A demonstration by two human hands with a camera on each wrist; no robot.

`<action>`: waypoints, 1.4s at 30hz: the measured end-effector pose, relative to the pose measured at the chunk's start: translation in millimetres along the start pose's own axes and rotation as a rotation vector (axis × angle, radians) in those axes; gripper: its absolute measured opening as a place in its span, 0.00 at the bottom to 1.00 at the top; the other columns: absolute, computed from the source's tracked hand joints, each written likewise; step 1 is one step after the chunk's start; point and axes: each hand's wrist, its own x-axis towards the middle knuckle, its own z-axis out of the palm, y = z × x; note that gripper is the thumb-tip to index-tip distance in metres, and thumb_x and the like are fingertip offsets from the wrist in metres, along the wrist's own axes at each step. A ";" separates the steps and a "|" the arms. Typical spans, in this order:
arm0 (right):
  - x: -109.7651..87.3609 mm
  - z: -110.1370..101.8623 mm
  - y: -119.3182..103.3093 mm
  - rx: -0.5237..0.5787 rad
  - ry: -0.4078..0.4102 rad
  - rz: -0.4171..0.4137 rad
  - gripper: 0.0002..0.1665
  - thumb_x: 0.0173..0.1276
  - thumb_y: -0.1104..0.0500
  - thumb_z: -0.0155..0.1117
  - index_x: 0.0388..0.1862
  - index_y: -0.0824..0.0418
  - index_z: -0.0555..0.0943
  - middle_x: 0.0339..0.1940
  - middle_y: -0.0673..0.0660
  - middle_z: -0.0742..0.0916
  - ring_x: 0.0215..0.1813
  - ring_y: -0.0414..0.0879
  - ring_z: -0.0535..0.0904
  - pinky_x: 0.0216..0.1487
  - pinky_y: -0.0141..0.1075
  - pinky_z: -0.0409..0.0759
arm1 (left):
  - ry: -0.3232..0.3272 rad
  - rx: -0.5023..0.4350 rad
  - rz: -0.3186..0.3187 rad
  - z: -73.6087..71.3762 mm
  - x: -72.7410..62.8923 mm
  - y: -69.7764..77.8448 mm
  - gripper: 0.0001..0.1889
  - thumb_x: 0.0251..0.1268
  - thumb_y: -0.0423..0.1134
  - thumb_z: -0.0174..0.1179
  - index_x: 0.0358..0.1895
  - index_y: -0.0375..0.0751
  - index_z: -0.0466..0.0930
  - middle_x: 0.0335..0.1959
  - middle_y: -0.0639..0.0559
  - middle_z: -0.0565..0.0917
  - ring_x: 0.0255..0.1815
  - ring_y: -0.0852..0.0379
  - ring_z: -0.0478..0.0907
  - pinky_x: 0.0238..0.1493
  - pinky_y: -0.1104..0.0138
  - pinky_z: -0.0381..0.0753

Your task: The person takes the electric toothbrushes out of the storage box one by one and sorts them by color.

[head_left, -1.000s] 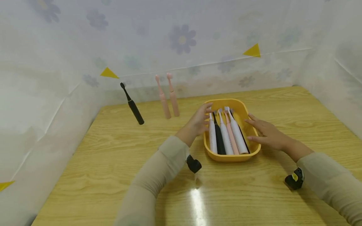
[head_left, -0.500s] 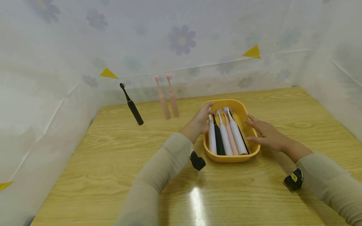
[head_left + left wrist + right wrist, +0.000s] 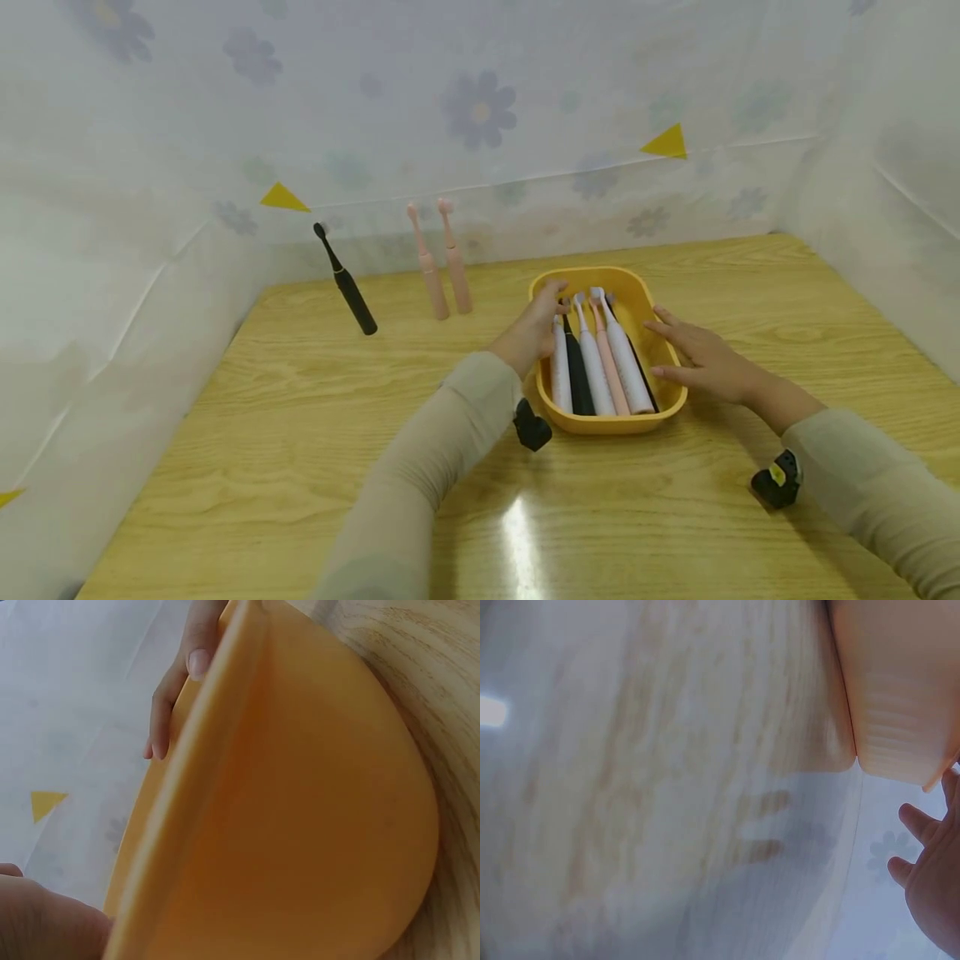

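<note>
A yellow basket (image 3: 611, 423) on the wooden table holds several electric toothbrushes, among them black ones, a pink one (image 3: 612, 367) and white ones. My left hand (image 3: 531, 323) reaches over the basket's left rim, fingers at the upper end of the leftmost white toothbrush (image 3: 561, 371). It covers that brush's head; whether the fingers pinch it is hidden. In the left wrist view, part of this hand (image 3: 49, 919) lies by the rim. My right hand (image 3: 708, 362) rests at the right rim with its fingers extended; in the right wrist view its fingers (image 3: 919, 823) show beside the basket wall (image 3: 900, 690).
Two pink toothbrushes (image 3: 433, 287) stand upright at the back of the table. To their left is a black toothbrush (image 3: 352, 296), tilted leftward. A pale flowered sheet (image 3: 480, 108) with yellow triangles hangs behind the table (image 3: 300, 467).
My left hand has moved slightly right and further into the basket, over the leftmost white toothbrush's head. The right hand stays at the right rim.
</note>
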 end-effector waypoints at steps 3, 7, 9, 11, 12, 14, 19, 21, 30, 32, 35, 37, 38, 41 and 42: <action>0.1 0.0 -0.7 0.000 -0.008 0.007 0.38 0.61 0.52 0.55 0.65 0.64 0.53 0.67 0.63 0.48 0.62 0.66 0.47 0.53 0.63 0.47 | -0.007 0.025 -0.004 0.4 -17.9 5.7 0.27 0.60 0.49 0.46 0.54 0.30 0.61 0.59 0.41 0.58 0.63 0.47 0.47 0.62 0.59 0.43; 0.9 0.1 -0.9 -0.002 -0.014 0.011 0.38 0.61 0.52 0.55 0.66 0.64 0.53 0.68 0.62 0.48 0.63 0.66 0.47 0.52 0.63 0.47 | -0.007 0.032 -0.017 0.5 -20.9 6.4 0.17 0.62 0.47 0.44 0.42 0.34 0.65 0.55 0.42 0.60 0.58 0.48 0.54 0.60 0.61 0.50; 1.4 0.1 -1.0 -0.003 -0.016 0.011 0.38 0.61 0.52 0.55 0.66 0.64 0.53 0.68 0.62 0.48 0.63 0.66 0.47 0.52 0.63 0.47 | -0.007 0.026 -0.019 0.6 -11.8 2.8 0.16 0.62 0.47 0.44 0.41 0.36 0.64 0.55 0.43 0.60 0.56 0.49 0.56 0.59 0.62 0.52; 1.8 0.0 -1.5 -0.003 -0.017 0.009 0.38 0.61 0.52 0.55 0.66 0.64 0.53 0.67 0.63 0.48 0.62 0.66 0.47 0.52 0.63 0.47 | -0.007 0.016 -0.021 1.0 -8.0 0.8 0.20 0.62 0.48 0.44 0.48 0.34 0.63 0.57 0.43 0.60 0.56 0.49 0.57 0.60 0.62 0.52; 2.0 -0.1 -1.8 -0.003 -0.017 0.009 0.38 0.61 0.52 0.55 0.65 0.64 0.53 0.67 0.63 0.48 0.62 0.66 0.47 0.52 0.63 0.47 | -0.008 0.011 -0.021 1.6 -9.0 1.0 0.22 0.62 0.47 0.43 0.51 0.33 0.62 0.57 0.43 0.59 0.57 0.49 0.57 0.60 0.63 0.52; 2.2 -0.4 -2.5 -0.005 -0.016 0.008 0.38 0.61 0.52 0.55 0.65 0.65 0.53 0.67 0.63 0.48 0.62 0.67 0.47 0.52 0.64 0.48 | -0.013 0.012 -0.008 0.9 -7.4 0.4 0.25 0.62 0.48 0.44 0.56 0.33 0.59 0.59 0.43 0.59 0.59 0.49 0.55 0.61 0.62 0.49; 2.5 -0.4 -2.8 -0.007 -0.014 0.007 0.38 0.61 0.52 0.55 0.65 0.65 0.53 0.67 0.63 0.49 0.62 0.67 0.47 0.52 0.63 0.48 | -0.014 0.025 0.017 -0.4 -14.4 4.3 0.26 0.62 0.43 0.45 0.61 0.34 0.58 0.62 0.44 0.57 0.63 0.51 0.49 0.63 0.61 0.44; 2.6 -0.3 -2.7 -0.007 -0.014 0.008 0.38 0.61 0.52 0.55 0.65 0.65 0.53 0.67 0.63 0.49 0.62 0.67 0.47 0.53 0.63 0.48 | -0.018 0.026 0.024 -1.2 -14.6 4.7 0.25 0.62 0.42 0.45 0.62 0.35 0.57 0.64 0.44 0.54 0.63 0.52 0.48 0.63 0.61 0.43; 4.0 -0.6 -2.5 -0.014 -0.017 0.012 0.38 0.61 0.52 0.55 0.65 0.65 0.53 0.67 0.63 0.49 0.62 0.67 0.47 0.53 0.63 0.47 | -0.046 0.041 0.054 -4.2 -17.6 6.4 0.21 0.62 0.42 0.46 0.59 0.42 0.64 0.62 0.47 0.57 0.58 0.47 0.57 0.57 0.59 0.57; 4.6 -0.8 -2.6 -0.013 -0.017 0.012 0.38 0.61 0.52 0.55 0.65 0.65 0.53 0.67 0.63 0.49 0.62 0.67 0.47 0.52 0.64 0.47 | -0.064 0.070 0.050 -5.5 -25.4 9.3 0.22 0.62 0.46 0.46 0.57 0.39 0.66 0.60 0.47 0.60 0.56 0.46 0.60 0.53 0.59 0.62; 5.5 -0.8 -2.0 -0.013 -0.016 0.007 0.38 0.61 0.52 0.55 0.65 0.65 0.54 0.67 0.64 0.49 0.62 0.67 0.48 0.52 0.64 0.48 | -0.101 0.145 0.062 -8.0 -34.6 11.9 0.23 0.62 0.48 0.44 0.54 0.36 0.69 0.57 0.48 0.63 0.54 0.46 0.61 0.49 0.61 0.65; 6.0 -0.5 -0.8 -0.014 -0.013 0.004 0.38 0.61 0.52 0.55 0.65 0.65 0.54 0.67 0.64 0.49 0.62 0.68 0.48 0.52 0.64 0.48 | -0.137 0.190 0.078 -9.7 -37.1 12.2 0.23 0.62 0.48 0.44 0.53 0.34 0.70 0.56 0.48 0.65 0.54 0.47 0.62 0.49 0.62 0.64; 6.3 -0.3 0.0 -0.015 -0.011 0.002 0.38 0.61 0.52 0.55 0.65 0.65 0.54 0.67 0.65 0.49 0.62 0.68 0.48 0.52 0.63 0.48 | -0.152 0.210 0.087 -10.3 -38.1 12.1 0.23 0.62 0.47 0.45 0.53 0.34 0.71 0.55 0.48 0.66 0.54 0.48 0.61 0.49 0.62 0.64; 7.3 0.8 2.1 -0.018 -0.004 -0.006 0.38 0.61 0.53 0.56 0.64 0.66 0.55 0.67 0.65 0.50 0.61 0.68 0.49 0.52 0.63 0.49 | -0.196 0.277 0.123 -11.9 -42.1 11.8 0.22 0.62 0.45 0.46 0.53 0.34 0.69 0.55 0.49 0.67 0.56 0.49 0.61 0.53 0.60 0.61; 7.7 1.4 2.8 -0.019 0.000 -0.011 0.37 0.61 0.53 0.56 0.64 0.66 0.55 0.67 0.66 0.50 0.61 0.68 0.49 0.52 0.63 0.49 | -0.210 0.298 0.136 -12.7 -43.4 11.6 0.21 0.62 0.44 0.46 0.53 0.34 0.69 0.55 0.49 0.66 0.56 0.50 0.61 0.54 0.58 0.60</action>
